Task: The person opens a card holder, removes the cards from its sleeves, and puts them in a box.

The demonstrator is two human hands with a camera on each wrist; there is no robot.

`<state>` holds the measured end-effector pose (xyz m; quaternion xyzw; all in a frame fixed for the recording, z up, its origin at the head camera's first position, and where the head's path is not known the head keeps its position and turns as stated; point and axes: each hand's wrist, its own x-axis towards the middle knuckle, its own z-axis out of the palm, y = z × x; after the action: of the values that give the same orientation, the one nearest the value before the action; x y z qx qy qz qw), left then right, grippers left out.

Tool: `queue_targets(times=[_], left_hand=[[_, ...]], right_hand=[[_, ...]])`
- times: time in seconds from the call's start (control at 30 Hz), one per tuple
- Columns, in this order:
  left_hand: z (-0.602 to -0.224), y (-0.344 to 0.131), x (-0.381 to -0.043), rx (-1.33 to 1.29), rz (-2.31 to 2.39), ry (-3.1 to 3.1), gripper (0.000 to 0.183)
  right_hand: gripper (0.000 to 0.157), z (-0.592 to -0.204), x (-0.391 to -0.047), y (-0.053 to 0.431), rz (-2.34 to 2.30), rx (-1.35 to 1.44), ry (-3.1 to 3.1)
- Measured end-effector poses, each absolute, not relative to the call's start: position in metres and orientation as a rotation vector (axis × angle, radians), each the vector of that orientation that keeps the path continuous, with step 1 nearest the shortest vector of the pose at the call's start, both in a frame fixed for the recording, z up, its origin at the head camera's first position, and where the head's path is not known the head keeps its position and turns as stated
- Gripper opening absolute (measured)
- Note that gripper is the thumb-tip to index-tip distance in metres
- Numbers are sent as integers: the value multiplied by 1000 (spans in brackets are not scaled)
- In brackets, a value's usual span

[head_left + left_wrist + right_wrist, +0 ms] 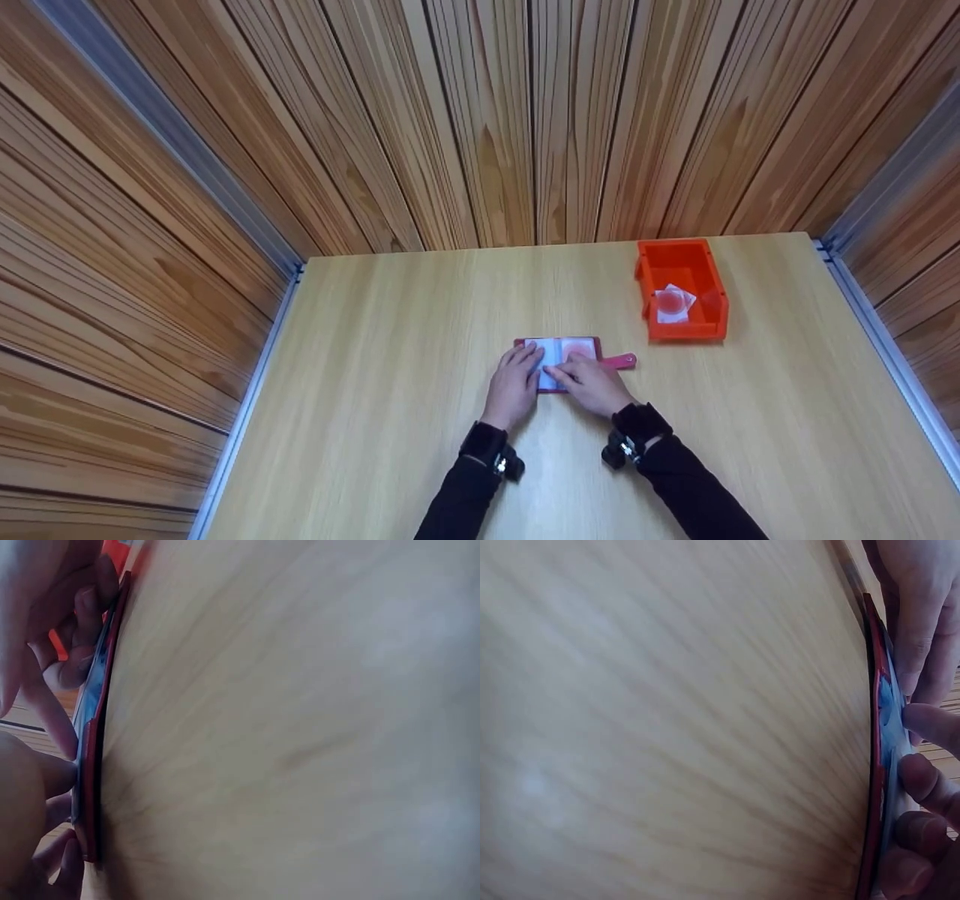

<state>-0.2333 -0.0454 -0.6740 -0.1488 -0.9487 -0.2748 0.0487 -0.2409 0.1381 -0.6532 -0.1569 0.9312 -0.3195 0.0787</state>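
A small red card holder (552,389) lies open on the table, its pale sleeve pages facing up. The right-hand page shows a card with a pinkish round print (578,346). My left hand (511,384) rests on the left page near its outer edge, fingers stretched forward. On the right page lies my right hand (598,385), one finger reaching left to touch the sleeve near the middle fold. In the right wrist view its other fingers bend beside the cover edge (875,757). A strap with a snap (621,361) sticks out to the right.
An orange bin (684,330) stands at the back right, holding some white cards with a red round print (673,303). Wood-patterned panels (487,127) wall the back and sides of the light wooden table (375,420).
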Motion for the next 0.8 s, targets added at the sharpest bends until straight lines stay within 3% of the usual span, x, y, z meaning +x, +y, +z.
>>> queue_targets(times=[0.37,0.63,0.8], left_hand=[[-676,-45,-232,-481,-820,-2848,39],[-678,-46,-232,-470,-841,-2862,41],[-679,-46,-232,-469,-855,-2843,41]], right_hand=[[32,-653,-240,147,-926,-549,2816],[62,-648,-244,172,-785,-454,2812],[72,-645,-247,190,-727,-405,2793]])
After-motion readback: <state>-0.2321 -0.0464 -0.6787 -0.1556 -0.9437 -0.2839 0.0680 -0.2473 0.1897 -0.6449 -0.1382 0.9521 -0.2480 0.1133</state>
